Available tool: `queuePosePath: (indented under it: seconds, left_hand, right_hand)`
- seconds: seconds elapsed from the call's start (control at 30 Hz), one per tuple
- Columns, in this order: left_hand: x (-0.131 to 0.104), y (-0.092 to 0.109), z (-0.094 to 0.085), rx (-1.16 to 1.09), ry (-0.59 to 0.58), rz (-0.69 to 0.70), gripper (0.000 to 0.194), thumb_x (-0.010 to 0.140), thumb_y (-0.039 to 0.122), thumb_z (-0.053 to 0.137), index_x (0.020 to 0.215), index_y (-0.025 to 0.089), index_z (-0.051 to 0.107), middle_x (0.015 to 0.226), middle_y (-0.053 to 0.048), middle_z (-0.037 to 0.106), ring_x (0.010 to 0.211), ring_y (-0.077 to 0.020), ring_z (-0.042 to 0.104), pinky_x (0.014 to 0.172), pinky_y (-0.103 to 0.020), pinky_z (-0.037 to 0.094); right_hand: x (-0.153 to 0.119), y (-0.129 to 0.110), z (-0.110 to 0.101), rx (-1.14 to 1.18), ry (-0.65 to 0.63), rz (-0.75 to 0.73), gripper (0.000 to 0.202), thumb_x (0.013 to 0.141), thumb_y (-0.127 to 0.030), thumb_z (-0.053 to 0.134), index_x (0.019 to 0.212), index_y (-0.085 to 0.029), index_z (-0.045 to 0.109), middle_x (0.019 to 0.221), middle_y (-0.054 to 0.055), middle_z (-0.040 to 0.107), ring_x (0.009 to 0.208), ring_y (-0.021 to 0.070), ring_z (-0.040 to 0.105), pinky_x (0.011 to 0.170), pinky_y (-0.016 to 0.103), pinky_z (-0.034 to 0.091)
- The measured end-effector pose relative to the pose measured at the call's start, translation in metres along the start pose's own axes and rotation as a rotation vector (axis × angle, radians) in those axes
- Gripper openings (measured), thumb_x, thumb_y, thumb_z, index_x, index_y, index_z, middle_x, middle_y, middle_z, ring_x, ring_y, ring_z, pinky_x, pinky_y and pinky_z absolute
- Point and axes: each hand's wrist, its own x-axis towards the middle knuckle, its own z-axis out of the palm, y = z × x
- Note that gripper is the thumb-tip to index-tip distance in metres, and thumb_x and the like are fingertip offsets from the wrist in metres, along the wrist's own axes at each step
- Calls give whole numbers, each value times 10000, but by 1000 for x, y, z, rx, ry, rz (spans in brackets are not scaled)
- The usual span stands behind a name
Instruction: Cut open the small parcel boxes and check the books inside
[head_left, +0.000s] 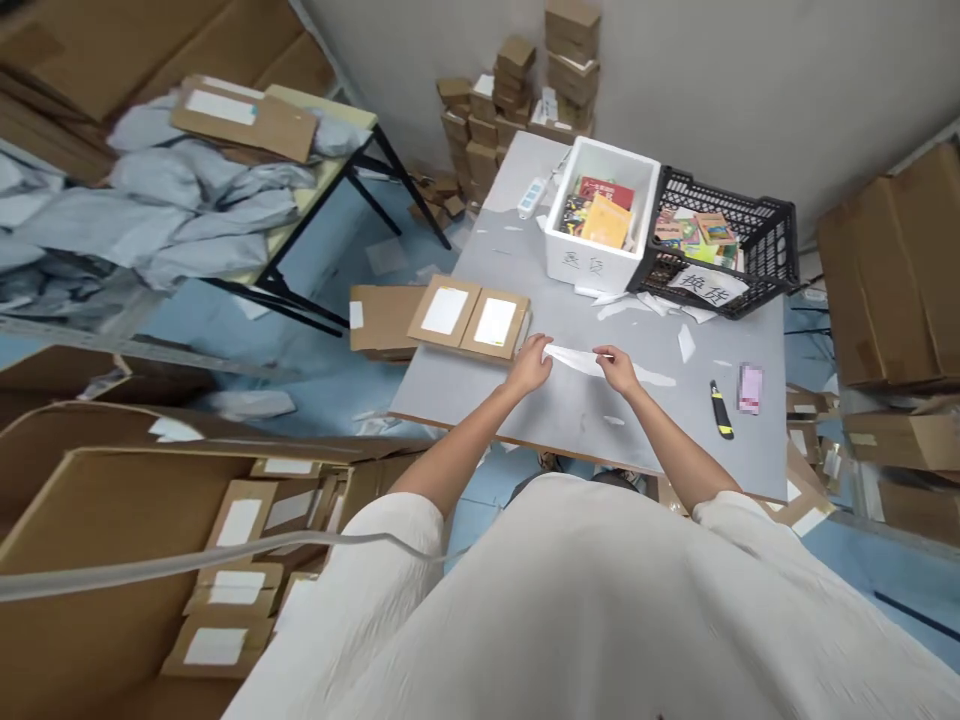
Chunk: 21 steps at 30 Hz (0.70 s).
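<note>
Stretched between my two hands is a narrow white strip of paper (574, 359), held over the grey table (465, 392). My left hand (531, 365) pinches its left end, and my right hand (616, 369) pinches it further right. Just beyond my left hand lie flat cardboard boxes (469, 318) with white labels. Right of my right hand rest a box cutter (721, 410) with black and yellow handle and a pink phone-like item (750, 388), its face blurred. White paper scraps (686, 343) lie beyond my right hand.
A white foam box (592, 262) and a black crate (761, 275), both holding books, stand at the table's back. Lower left is a large carton (135, 500) with labelled boxes. Grey parcels (161, 185) cover a side table. A pale cable (300, 538) crosses at left.
</note>
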Motion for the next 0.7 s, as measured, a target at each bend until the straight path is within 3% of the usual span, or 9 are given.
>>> queuePosePath:
  seconds: [0.13, 0.27, 0.33, 0.5, 0.6, 0.7]
  left_hand:
    - [-17, -44, -26, -13, 68, -70, 595, 909, 203, 632, 1502, 226, 682, 1575, -152, 652, 1573, -356, 558, 1387, -589, 419]
    - [-28, -71, -36, -29, 94, -122, 613, 908, 204, 620, 1518, 213, 674, 1595, -161, 664, 1583, -365, 555, 1378, -602, 422]
    - [-34, -81, -38, -34, 101, -156, 630, 921, 200, 598, 1549, 192, 650, 1612, -164, 670, 1598, -359, 548, 1375, -602, 418]
    - [-52, -95, -39, 0, 68, -184, 665, 932, 160, 588, 1595, 159, 634, 1706, -180, 611, 1600, -373, 563, 1356, -585, 448]
    - [-58, -96, -39, 33, 48, -152, 704, 931, 137, 581, 1634, 159, 606, 1741, -175, 576, 1609, -370, 558, 1349, -580, 456]
    - [-60, -95, -40, 51, 30, -145, 713, 942, 127, 561, 1655, 143, 584, 1744, -179, 572, 1614, -364, 555, 1357, -574, 445]
  right_hand:
    - [8, -21, 47, -34, -97, -32, 307, 861, -407, 659, 1079, -248, 808, 1101, 62, 839, 956, 249, 741, 993, 450, 629]
    - [28, -32, 80, -94, -172, -46, 307, 894, -439, 689, 1097, -236, 797, 1145, 77, 830, 995, 248, 748, 1025, 452, 626]
    - [43, -38, 94, -151, -193, -52, 323, 905, -431, 704, 1144, -232, 790, 1267, 104, 808, 1044, 254, 752, 1067, 467, 617]
    - [91, -53, 131, -323, -254, -153, 516, 890, -390, 723, 1361, -180, 741, 1560, 210, 655, 1221, 326, 732, 1194, 536, 564]
    - [120, -60, 151, -374, -246, -281, 653, 862, -397, 760, 1480, -204, 675, 1639, 195, 606, 1518, 388, 557, 1309, 591, 464]
    - [144, -62, 165, -448, -252, -315, 768, 833, -365, 772, 1562, -192, 603, 1760, 205, 490, 1635, 436, 419, 1358, 672, 366]
